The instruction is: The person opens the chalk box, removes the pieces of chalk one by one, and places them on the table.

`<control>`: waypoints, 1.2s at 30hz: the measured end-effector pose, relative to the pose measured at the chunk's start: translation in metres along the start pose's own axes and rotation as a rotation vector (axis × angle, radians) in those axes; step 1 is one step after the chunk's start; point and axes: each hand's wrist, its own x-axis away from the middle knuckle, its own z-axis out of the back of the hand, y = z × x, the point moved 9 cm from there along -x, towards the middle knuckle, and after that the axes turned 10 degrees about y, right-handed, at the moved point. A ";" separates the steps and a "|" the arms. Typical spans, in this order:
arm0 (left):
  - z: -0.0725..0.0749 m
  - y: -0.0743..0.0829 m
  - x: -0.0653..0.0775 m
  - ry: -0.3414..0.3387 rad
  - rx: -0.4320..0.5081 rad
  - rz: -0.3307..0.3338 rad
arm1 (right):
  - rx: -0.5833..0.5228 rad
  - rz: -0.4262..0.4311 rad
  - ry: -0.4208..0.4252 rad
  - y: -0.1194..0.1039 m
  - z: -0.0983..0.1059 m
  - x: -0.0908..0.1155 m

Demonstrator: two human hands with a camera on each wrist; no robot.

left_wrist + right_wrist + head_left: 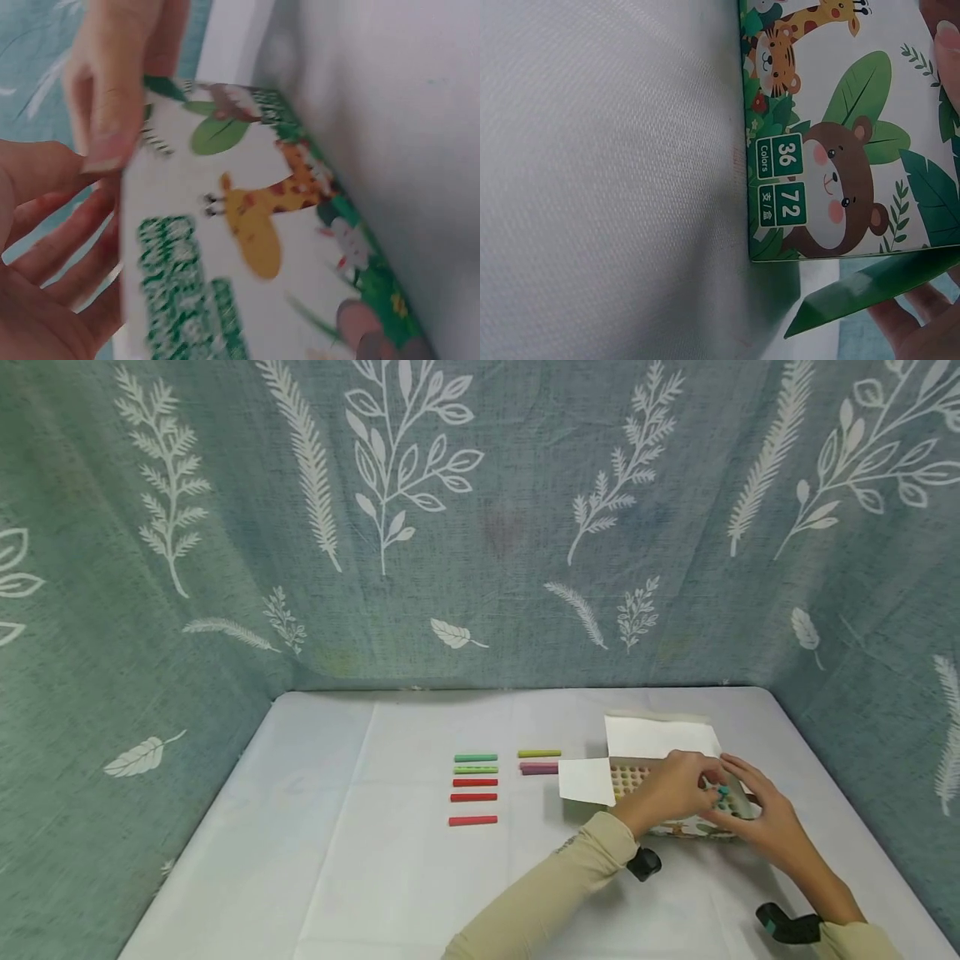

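An open cardboard box of crayons (660, 828), printed with a giraffe and a bear, lies at the right of the table. Rows of coloured crayon ends show inside. My left hand (671, 785) reaches over the box and pinches a teal crayon (723, 791) near its right end. My right hand (768, 818) holds that end, thumb at the front edge and fingers at the far side. In the left wrist view the right thumb (112, 135) meets the box's top edge. The right wrist view shows the bear side (832, 180) and the right hand's fingers (900, 322) behind a green flap.
Left of the box lie several loose crayons: red (474, 797), green (476, 758), yellow-green (539, 753) and purple (539, 769). The box's white lid (660, 737) stands up behind it, and a side flap (587, 781) sticks out left. A leaf-patterned curtain (495, 527) surrounds the white table.
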 end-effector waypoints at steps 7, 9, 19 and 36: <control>-0.018 -0.001 -0.006 -0.025 -0.068 0.012 | -0.006 0.026 0.018 -0.002 0.002 0.001; -0.019 -0.001 -0.007 -0.024 -0.084 0.010 | -0.008 0.024 0.016 -0.003 0.002 0.001; -0.021 -0.002 -0.013 0.017 -0.199 -0.020 | -0.002 0.023 0.004 -0.003 0.000 0.000; 0.017 0.022 -0.018 0.190 -0.036 -0.103 | -0.004 -0.057 -0.050 0.002 0.000 -0.002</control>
